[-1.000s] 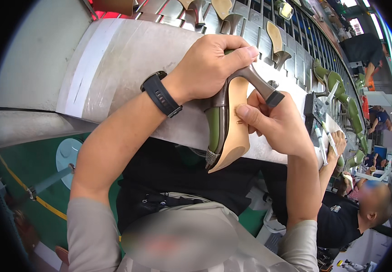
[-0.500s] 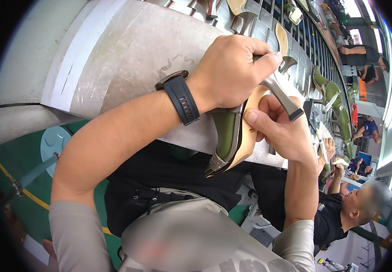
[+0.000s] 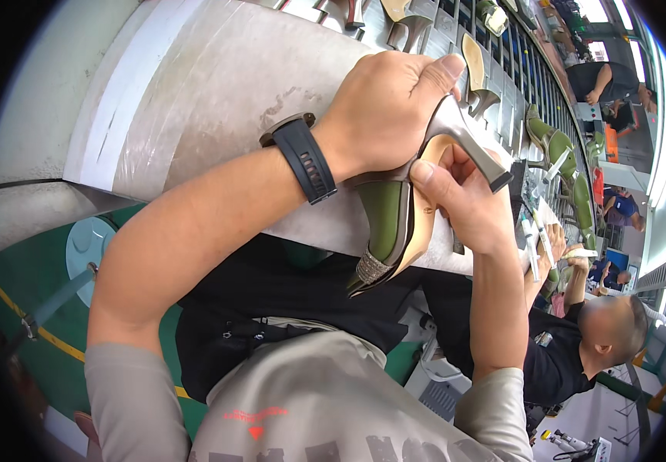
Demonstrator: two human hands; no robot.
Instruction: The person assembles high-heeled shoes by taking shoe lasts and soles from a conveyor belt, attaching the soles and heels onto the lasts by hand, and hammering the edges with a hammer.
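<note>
A green pointed-toe shoe upper [image 3: 381,220] with a glittering band [image 3: 371,268] near its toe hangs toe-down in front of me. Along its right side runs a tan sole [image 3: 424,222], which ends in a shiny grey-brown high heel [image 3: 468,138]. My left hand [image 3: 390,112] is closed around the back part of the shoe, its thumb at the top of the heel; its fingertips are hidden. My right hand [image 3: 471,200] grips the sole at the arch, thumb against its edge and fingers behind it.
Under the shoe is a grey worktable [image 3: 217,100]. Loose tan soles with heels [image 3: 475,65] lie beyond, on slatted metal plates along a conveyor. Green shoes [image 3: 556,142] stand in a line at the right. A co-worker [image 3: 579,346] works close on my right; a light-blue stool [image 3: 90,250] is lower left.
The sole now lies closer to the upper near the toe. My right thumb has moved up toward the heel end. My left thumb has lifted, showing more of the heel.
</note>
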